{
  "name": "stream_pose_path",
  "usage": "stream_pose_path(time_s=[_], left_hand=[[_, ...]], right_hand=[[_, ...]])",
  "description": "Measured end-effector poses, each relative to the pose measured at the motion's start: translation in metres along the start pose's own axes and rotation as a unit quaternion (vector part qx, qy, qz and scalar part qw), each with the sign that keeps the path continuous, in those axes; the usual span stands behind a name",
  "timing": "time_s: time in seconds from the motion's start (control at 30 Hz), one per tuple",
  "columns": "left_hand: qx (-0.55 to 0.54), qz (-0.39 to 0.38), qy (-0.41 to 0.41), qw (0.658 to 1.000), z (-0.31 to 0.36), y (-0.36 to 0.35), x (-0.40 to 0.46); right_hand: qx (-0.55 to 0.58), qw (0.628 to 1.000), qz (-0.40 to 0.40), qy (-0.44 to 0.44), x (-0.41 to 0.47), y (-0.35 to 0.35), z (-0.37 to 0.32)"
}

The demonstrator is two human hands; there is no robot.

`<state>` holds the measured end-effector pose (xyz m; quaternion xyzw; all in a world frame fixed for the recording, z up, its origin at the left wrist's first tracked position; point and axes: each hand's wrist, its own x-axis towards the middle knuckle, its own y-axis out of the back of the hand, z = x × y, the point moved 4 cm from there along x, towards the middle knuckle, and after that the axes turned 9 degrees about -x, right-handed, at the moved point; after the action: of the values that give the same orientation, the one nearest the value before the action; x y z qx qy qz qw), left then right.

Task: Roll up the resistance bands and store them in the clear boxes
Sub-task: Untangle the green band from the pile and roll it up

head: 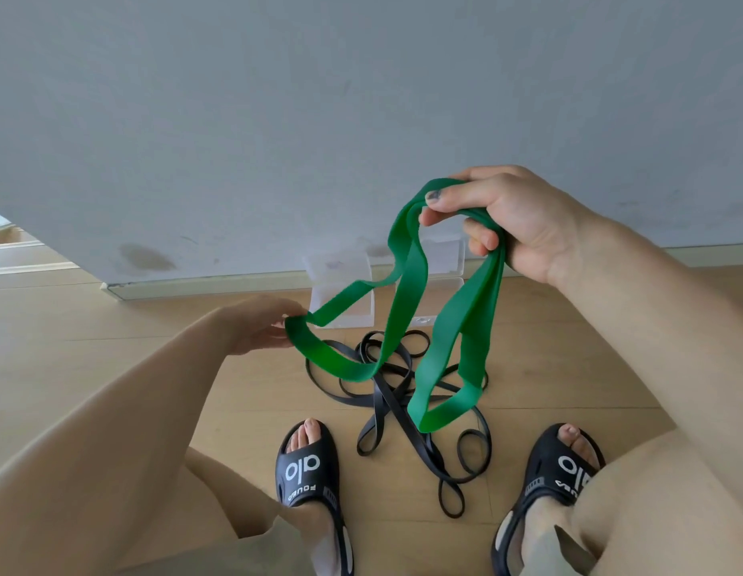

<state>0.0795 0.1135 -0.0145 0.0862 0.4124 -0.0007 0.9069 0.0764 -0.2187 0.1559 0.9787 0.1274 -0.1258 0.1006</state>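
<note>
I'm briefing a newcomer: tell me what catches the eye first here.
A bright green band hangs mid-frame, gripped high by the right hand and pinched at its other end by the left hand. Beneath it, black bands tangle on the wooden floor between two black slides.

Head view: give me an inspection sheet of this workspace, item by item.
Surface: light wooden floor, bare where visible.
Job's things: green band held up, unrolled, in loose loops; black bands tangled on the floor between the feet; two clear boxes open against the wall, looking empty.
Clutter: nothing seen.
Hands: right hand grips the green band's bunched top; left hand holds one loop end, lower down.
Cables: nothing seen.
Surroundings: grey wall with scuff marks, white baseboard, black slides on both feet.
</note>
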Motion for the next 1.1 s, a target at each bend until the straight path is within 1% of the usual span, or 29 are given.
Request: stream_pose_path(time_s=[0.03,0.07,0.1,0.13,0.17,0.2,0.23,0.27,0.33,0.37,0.53,0.57,0.63,0.7,0.8,0.93,1.0,1.1], left_hand=[[0.046,0.031,-0.020,0.998,0.000,0.003,0.002],[0.116,0.068,-0.043,0.990,0.000,0.006,0.003],[0.219,0.112,-0.062,0.967,0.000,0.009,0.002],[0.342,0.155,-0.080,0.923,0.003,0.012,-0.001],[0.457,0.190,-0.096,0.864,0.004,0.012,-0.005],[0.542,0.212,-0.107,0.806,0.003,0.011,-0.007],[0.577,0.226,-0.107,0.778,0.000,0.011,-0.006],[0.591,0.230,-0.099,0.767,-0.003,0.011,-0.005],[0.557,0.240,-0.074,0.792,-0.008,0.014,0.000],[0.526,0.241,-0.060,0.813,-0.010,0.016,0.001],[0.372,0.184,-0.028,0.909,-0.006,0.016,0.005],[0.330,0.180,-0.026,0.926,-0.006,0.016,0.006],[0.264,0.172,-0.027,0.949,-0.003,0.017,0.008],[0.209,0.160,-0.025,0.964,-0.004,0.018,0.010],[0.070,0.135,-0.008,0.988,-0.006,0.018,0.009],[-0.059,0.136,-0.016,0.989,-0.001,0.017,0.005],[-0.085,0.137,-0.025,0.987,0.001,0.017,0.004],[-0.033,0.151,-0.053,0.987,0.003,0.019,0.002]], right_hand=[[0.000,1.000,0.001,0.000,0.000,0.000,0.000],[0.000,1.000,0.003,0.000,0.000,0.001,-0.001],[-0.001,1.000,0.005,0.000,0.000,0.002,-0.001],[-0.001,1.000,0.008,0.000,0.000,0.003,-0.001],[0.001,1.000,0.009,0.000,0.000,0.003,-0.002],[0.005,1.000,0.008,0.002,0.000,0.004,-0.003],[0.010,1.000,0.007,0.005,-0.001,0.004,-0.004],[0.017,1.000,0.006,0.008,-0.001,0.004,-0.005],[0.026,1.000,0.001,0.011,-0.002,0.004,-0.006],[0.024,1.000,-0.004,0.011,-0.002,0.004,-0.006],[0.001,1.000,-0.007,0.003,-0.001,0.001,-0.003],[0.001,1.000,-0.006,0.002,-0.001,0.001,-0.003],[0.000,1.000,-0.007,0.001,-0.001,0.002,-0.003],[-0.004,1.000,-0.009,0.001,-0.001,0.002,-0.002],[-0.006,1.000,-0.009,-0.001,-0.002,0.002,-0.002],[-0.007,1.000,-0.007,-0.002,-0.002,0.002,-0.002],[-0.009,1.000,-0.007,-0.003,-0.002,0.001,-0.001],[-0.010,1.000,-0.009,-0.003,-0.001,0.000,-0.001]])
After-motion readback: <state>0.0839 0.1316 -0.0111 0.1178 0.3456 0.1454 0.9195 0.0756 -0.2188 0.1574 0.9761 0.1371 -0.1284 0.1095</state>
